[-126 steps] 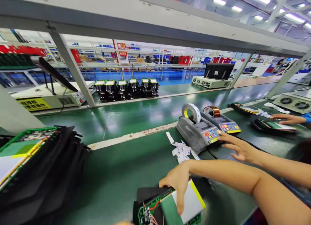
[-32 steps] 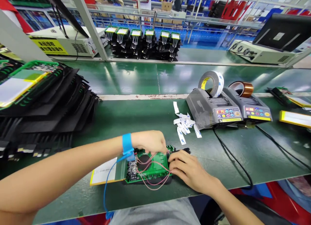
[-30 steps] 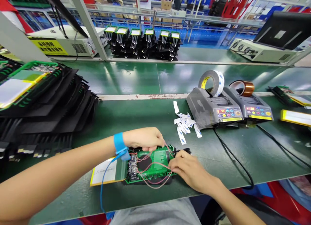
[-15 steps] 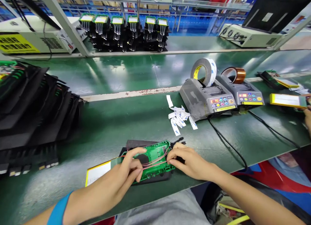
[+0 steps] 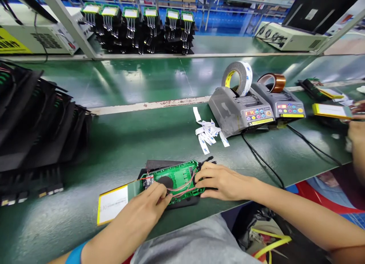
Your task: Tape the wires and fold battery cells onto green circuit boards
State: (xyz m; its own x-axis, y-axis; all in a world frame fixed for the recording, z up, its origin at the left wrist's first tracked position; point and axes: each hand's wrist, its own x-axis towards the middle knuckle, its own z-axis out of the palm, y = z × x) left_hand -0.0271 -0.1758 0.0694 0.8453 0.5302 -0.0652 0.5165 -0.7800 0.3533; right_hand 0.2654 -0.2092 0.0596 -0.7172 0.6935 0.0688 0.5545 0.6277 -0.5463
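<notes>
A green circuit board (image 5: 181,175) lies in a black casing (image 5: 182,203) near the table's front edge. Thin pink wires (image 5: 182,188) run lengthwise over it, beside a round black pad (image 5: 165,182). My left hand (image 5: 151,205) is closed at the board's lower left, its fingertips pinching the wires. Curled round the board's right end, my right hand (image 5: 219,181) has its fingers on top and its thumb at the near edge; its fingertips partly cover the wire ends. A flat battery pack with yellow edges (image 5: 112,205) sticks out to the left, partly behind my left forearm.
White tape strips (image 5: 208,133) lie beyond the board, beside two tape dispensers (image 5: 242,110) with trailing cables. Black casings (image 5: 37,123) are stacked at left, with more units (image 5: 142,28) on the back shelf. Another person's hand (image 5: 357,136) works at far right.
My left hand has turned palm-down and lowered onto the board, its fingers closing together. My right hand has spread further over the right end. The camera view has shifted slightly.
</notes>
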